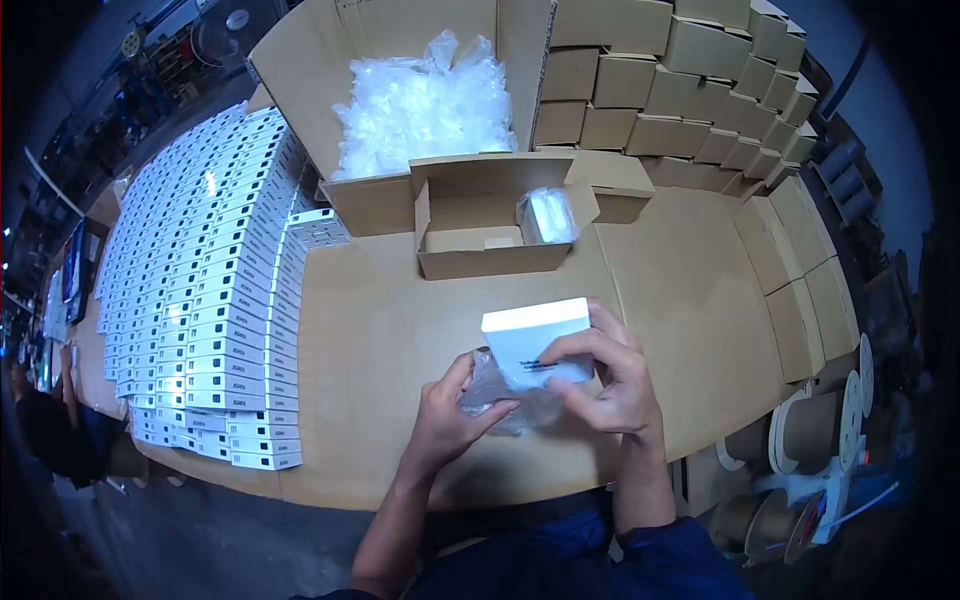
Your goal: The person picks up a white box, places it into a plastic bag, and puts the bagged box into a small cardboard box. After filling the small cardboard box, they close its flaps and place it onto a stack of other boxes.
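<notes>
My right hand (612, 385) grips a small white box (535, 335) with dark print on its face, its fingers wrapped over the right side. My left hand (450, 415) pinches a clear plastic bag (488, 385) at the lower left of the box. The lower end of the box is at the bag, and part of the bag spreads beneath it. Beyond the hands stands an open brown carton (495, 262), with a plastic-wrapped white box (548, 217) at its right end.
Stacked white boxes (215, 300) cover the left of the table (370, 400). Behind the carton, a large carton (300, 75) holds many clear bags (425, 110). Closed brown cartons (700, 90) are piled at the back right. Reels (810, 430) stand at the lower right. A person (60, 420) is at far left.
</notes>
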Demonstrator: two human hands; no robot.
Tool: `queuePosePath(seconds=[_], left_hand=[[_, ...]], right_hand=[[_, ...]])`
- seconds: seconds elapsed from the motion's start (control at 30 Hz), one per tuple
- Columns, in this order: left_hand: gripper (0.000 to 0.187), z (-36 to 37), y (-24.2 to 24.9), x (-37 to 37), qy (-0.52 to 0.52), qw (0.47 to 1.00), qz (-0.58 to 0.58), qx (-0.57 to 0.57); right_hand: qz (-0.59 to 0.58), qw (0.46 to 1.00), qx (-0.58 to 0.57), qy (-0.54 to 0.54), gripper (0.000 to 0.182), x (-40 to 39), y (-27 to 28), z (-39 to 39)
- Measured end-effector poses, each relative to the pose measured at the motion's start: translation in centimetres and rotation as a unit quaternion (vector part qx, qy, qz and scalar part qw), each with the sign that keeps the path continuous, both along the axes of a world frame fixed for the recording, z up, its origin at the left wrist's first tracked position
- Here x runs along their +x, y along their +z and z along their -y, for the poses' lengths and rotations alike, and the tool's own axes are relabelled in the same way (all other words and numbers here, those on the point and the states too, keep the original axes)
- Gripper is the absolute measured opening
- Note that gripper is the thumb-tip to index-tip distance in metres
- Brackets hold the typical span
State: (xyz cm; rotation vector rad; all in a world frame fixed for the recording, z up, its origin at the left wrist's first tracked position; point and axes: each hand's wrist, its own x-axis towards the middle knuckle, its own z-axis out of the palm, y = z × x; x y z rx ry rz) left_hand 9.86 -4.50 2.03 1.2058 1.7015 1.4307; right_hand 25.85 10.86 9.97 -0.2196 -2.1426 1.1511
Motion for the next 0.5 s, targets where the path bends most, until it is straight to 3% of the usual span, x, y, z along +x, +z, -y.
queuePosePath(seconds=[0.1, 0.13, 0.23, 0.33, 0.5], left_hand=[[0.059, -0.1, -0.4, 0.1, 0.002, 0.998, 0.056, 0.017], [0.061, -0.1, -0.7, 0.1, 0.001, 0.996, 0.081, 0.024], [0.056, 0.0, -1.5, 0.0, 0.015, 0.986, 0.161, 0.039], [0.046, 0.6, -1.9, -1.0, -0.046, 0.996, 0.044, -0.070], [0.038, 0.4, -2.7, -0.3, -0.019, 0.990, 0.134, -0.028]], right_hand=[[0.033, 0.998, 0.050, -0.006, 0.028, -1.2, -0.1, 0.4], [0.082, 0.996, 0.027, -0.010, 0.029, -1.2, -0.1, 0.5], [0.085, 0.996, 0.010, -0.027, 0.029, -1.2, -1.3, 0.1], [0.074, 0.997, -0.031, -0.020, 0.029, -1.1, -1.8, -0.3], [0.009, 0.986, -0.166, 0.029, 0.042, -1.5, -2.6, 0.4]])
